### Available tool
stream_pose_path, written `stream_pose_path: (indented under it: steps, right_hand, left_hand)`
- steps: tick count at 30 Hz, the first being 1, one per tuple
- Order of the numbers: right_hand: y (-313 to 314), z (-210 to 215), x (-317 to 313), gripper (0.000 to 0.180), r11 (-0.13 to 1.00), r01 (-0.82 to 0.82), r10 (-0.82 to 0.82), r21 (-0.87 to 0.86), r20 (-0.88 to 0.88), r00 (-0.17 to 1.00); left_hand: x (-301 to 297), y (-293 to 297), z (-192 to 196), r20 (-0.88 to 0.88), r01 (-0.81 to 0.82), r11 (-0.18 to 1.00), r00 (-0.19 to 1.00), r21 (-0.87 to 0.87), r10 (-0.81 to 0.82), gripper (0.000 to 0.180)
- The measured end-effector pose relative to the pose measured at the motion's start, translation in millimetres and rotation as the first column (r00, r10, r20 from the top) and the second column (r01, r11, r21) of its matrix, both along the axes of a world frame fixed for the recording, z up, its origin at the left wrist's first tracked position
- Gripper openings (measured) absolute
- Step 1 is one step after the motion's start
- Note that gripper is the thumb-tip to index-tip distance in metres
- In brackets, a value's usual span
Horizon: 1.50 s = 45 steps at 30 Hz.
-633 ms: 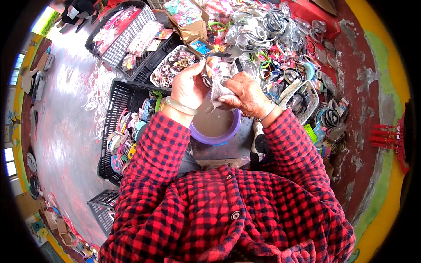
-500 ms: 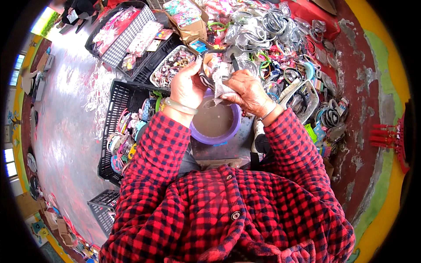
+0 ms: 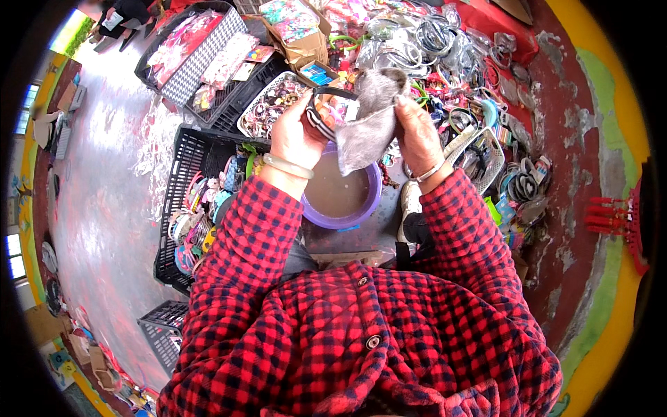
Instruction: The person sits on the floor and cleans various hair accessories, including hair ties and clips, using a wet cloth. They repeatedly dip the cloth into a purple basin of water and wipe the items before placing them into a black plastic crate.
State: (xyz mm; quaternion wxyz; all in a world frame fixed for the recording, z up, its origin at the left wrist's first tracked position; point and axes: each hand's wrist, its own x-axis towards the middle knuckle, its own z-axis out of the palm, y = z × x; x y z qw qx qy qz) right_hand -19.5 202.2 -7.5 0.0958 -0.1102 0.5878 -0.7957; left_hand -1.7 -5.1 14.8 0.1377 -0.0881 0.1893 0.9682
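My left hand [image 3: 295,135] is closed on a dark headband [image 3: 318,115], a curved hoop with a pale stripe, held above the basin's far rim. In my right hand [image 3: 419,135] a grey cloth [image 3: 372,128] is gripped at its edge between thumb and fingers, and it hangs spread out beside the hoop. Below both hands stands a purple basin [image 3: 375,201] of murky brownish water. Part of the headband's right side is hidden behind the cloth.
To the left a black crate [image 3: 174,201] holds many headbands. A white basket [image 3: 244,125] of small hair accessories stands beyond my left hand. Bagged hoops [image 3: 438,38] pile up at the far right, near another white basket [image 3: 497,156]. A shoe [image 3: 410,201] is right of the basin.
The grey cloth, bunched around the headband before, is now spread out and off to the right. My right hand has moved right and turned upright; my left hand stays nearly in place.
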Motion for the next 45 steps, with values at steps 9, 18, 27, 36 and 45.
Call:
stream_pose_path:
  steps: [9,18,27,36,45]
  right_hand:
    - [-16,14,6,0.027,0.950,0.179,-0.109,0.257,-0.264,0.958]
    - [-34,15,2,0.030,0.884,0.042,0.077,0.466,-0.234,0.969]
    - [-35,16,8,0.021,0.888,0.045,0.047,0.457,-0.187,0.981]
    - [-21,4,1,0.017,0.975,-0.150,0.191,-0.165,0.265,0.945]
    - [-34,14,8,0.020,0.956,-0.031,0.002,0.291,0.099,0.995]
  left_hand:
    - [-4,9,-21,0.128,-0.126,0.963,0.979,-0.239,0.160,0.020]
    - [11,34,-18,-0.022,-0.139,0.921,0.990,-0.365,0.141,0.014]
    - [8,31,-29,-0.045,-0.138,0.932,0.990,-0.336,0.131,0.015]
    - [1,16,-35,-0.028,0.024,0.945,0.999,-0.325,-0.035,0.022]
    - [9,33,-38,-0.014,-0.079,0.928,0.997,-0.365,0.079,0.020]
